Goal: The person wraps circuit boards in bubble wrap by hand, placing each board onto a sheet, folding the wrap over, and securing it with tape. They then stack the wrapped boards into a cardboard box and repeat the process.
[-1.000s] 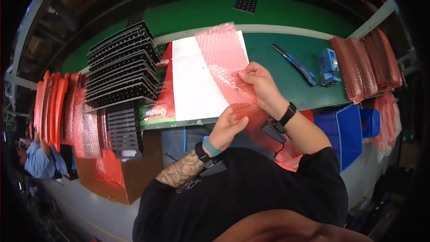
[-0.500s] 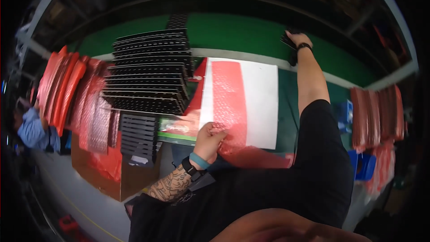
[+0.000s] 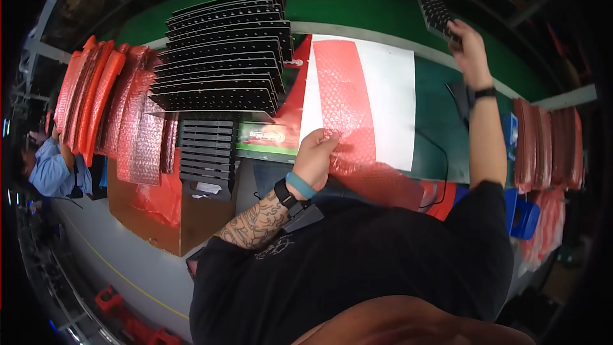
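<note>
My left hand [image 3: 317, 158] pinches the near part of a pink-red bubble wrap bag [image 3: 347, 92]. The bag stretches away from me over a white sheet [image 3: 394, 102], and its lower end hangs over the table edge towards my body. Raised at the far right, my right hand [image 3: 470, 54] grips a black perforated panel [image 3: 435, 9] by its near end. That panel is tilted and its far end is a little blurred. Left of the sheet stands a row of several similar black panels [image 3: 220, 64], on edge one behind another.
A black slotted rack [image 3: 207, 153] juts out at the table's front left. Stacked red bubble wrap bags hang at the left [image 3: 137, 121] and right [image 3: 546, 144]. Below are a cardboard box [image 3: 150, 223] and a blue bin [image 3: 525, 217]. Another person's blue sleeve [image 3: 51, 169] shows far left.
My right hand has lifted the black panel up from the far right of the table. The left hand keeps its pinch on the bag. The whole view has shifted slightly.
</note>
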Available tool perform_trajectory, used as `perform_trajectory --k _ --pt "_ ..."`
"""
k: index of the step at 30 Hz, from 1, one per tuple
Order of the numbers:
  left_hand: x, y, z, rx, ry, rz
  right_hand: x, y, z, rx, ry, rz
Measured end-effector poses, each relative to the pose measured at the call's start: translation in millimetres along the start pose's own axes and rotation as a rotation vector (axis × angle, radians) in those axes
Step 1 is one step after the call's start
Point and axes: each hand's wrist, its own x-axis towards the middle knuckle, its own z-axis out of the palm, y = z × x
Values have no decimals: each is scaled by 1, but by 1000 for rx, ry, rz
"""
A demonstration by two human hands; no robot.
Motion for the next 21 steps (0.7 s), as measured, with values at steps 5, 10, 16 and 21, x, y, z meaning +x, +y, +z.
perform_trajectory --k 5,10,16,21 --pt "4 -17 -6 -8 -26 -45 -212 35 21 22 -401 197" --pt "3 -24 2 -36 -69 -26 -265 52 45 112 -415 269" --pt "-3 -30 3 -54 -47 14 -264 68 60 107 -415 261" --pt "-5 -29 -1 -59 -36 30 -264 72 63 73 -404 257"
